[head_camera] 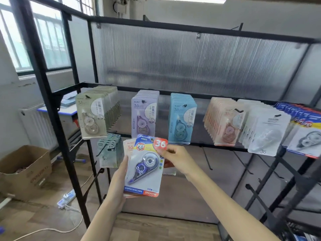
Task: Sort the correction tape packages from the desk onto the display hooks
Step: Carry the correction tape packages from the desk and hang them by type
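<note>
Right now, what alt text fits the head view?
Both hands, left hand and right hand, hold a small stack of correction tape packages, blue one frontmost, before a black display rack hung with colour-sorted rows.

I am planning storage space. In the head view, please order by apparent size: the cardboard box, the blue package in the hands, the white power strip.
1. cardboard box
2. blue package, though it is nearest the camera, so unsure
3. white power strip
</note>
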`<state>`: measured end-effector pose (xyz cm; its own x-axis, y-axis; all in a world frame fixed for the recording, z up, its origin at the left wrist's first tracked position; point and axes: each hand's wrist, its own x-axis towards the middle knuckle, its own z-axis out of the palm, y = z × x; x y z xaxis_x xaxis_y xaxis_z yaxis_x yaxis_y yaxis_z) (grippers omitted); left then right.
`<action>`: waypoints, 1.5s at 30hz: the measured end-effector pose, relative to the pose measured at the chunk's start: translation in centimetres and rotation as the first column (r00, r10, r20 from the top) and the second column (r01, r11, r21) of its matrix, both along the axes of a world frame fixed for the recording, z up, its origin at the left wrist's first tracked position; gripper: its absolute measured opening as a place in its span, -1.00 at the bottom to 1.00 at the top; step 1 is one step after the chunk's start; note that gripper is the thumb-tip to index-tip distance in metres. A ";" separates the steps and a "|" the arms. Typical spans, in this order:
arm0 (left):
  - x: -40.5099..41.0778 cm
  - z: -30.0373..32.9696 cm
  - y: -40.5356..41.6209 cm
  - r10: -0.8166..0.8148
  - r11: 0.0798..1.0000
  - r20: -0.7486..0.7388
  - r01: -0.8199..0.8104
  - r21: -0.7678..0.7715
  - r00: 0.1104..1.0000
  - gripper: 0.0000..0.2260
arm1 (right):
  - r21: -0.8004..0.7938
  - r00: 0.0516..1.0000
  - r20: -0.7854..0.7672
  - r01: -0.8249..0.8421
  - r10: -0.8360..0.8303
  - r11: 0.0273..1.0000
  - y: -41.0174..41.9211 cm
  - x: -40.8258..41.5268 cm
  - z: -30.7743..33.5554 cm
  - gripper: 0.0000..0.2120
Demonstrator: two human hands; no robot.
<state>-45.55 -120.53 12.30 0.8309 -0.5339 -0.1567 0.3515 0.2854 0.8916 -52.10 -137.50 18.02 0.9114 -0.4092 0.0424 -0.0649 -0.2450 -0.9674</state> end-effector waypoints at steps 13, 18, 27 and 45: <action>-9.0 0.1 -13.5 -0.153 0.988 -0.070 0.152 -0.027 0.986 -0.64 | 0.359 0.801 0.280 0.424 -0.529 0.832 -16.7 -16.0 2.2 -0.56; -12.8 0.4 -18.0 -0.209 0.978 0.007 0.209 0.026 0.978 -0.67 | 0.437 0.631 0.327 0.559 -0.703 0.705 -24.4 -23.0 4.6 -0.84; -16.6 0.5 -22.2 -0.205 0.978 0.050 0.203 0.046 0.977 -0.57 | 0.260 0.499 0.236 0.794 -0.834 0.549 -35.3 -26.8 6.7 -0.78; -16.8 1.4 -22.6 -0.081 0.996 0.127 0.076 0.049 0.989 -0.64 | -0.073 0.281 0.248 0.960 -0.927 0.271 -37.2 -24.3 4.0 -0.63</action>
